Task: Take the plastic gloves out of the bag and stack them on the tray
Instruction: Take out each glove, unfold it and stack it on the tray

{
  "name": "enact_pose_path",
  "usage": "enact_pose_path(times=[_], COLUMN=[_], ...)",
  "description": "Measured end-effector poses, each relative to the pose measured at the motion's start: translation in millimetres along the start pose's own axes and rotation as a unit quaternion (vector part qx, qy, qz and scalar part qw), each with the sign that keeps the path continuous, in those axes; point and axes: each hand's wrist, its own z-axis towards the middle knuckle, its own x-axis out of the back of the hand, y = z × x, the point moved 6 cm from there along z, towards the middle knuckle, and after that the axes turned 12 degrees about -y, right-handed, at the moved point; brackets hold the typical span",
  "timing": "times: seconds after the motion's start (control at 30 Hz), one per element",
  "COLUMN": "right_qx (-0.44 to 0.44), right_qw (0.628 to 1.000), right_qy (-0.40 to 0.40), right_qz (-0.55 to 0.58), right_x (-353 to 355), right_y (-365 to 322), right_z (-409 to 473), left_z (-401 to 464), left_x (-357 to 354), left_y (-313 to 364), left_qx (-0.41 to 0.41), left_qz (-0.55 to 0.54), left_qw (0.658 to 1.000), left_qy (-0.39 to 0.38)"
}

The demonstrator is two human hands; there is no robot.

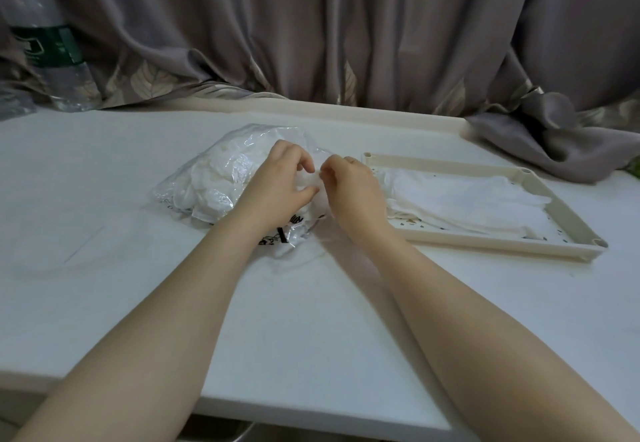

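Note:
A clear plastic bag (211, 178) stuffed with white crumpled gloves lies in the middle of the white table. My left hand (277, 181) rests on the bag's right end with fingers curled, pinching plastic at its opening. My right hand (353, 185) sits right beside it, its thumb and fingers pinching a thin piece of plastic glove (313, 183) between the two hands. To the right, a cream tray (568, 209) holds a flat stack of translucent white gloves (467, 199).
A clear water bottle (52, 50) with a green label stands at the back left. Grey curtain (346, 25) hangs behind the table, and a fold of it (554, 140) lies on the table just beyond the tray. The table's front edge is near me.

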Motion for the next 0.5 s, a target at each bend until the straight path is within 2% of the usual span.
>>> enact_pose_path(times=[0.13, 0.2, 0.37, 0.5], right_qx=[0.013, -0.001, -0.013, -0.011], right_qw=[0.988, 0.967, 0.889, 0.805], right_qy=[0.001, -0.018, -0.103, -0.098], right_qz=[0.154, 0.255, 0.446, 0.585], right_x=[22, 34, 41, 41], right_y=[1, 3, 5, 7], right_z=[-2, -7, -17, -13], left_z=[0, 1, 1, 0], left_x=[-2, -3, -4, -3], left_y=[-3, -4, -6, -9], left_qx=[0.004, 0.009, 0.020, 0.025], left_qz=[0.007, 0.008, 0.047, 0.057], left_qw=[1.000, 1.000, 0.998, 0.997], left_qy=[-0.007, -0.003, 0.028, 0.048])
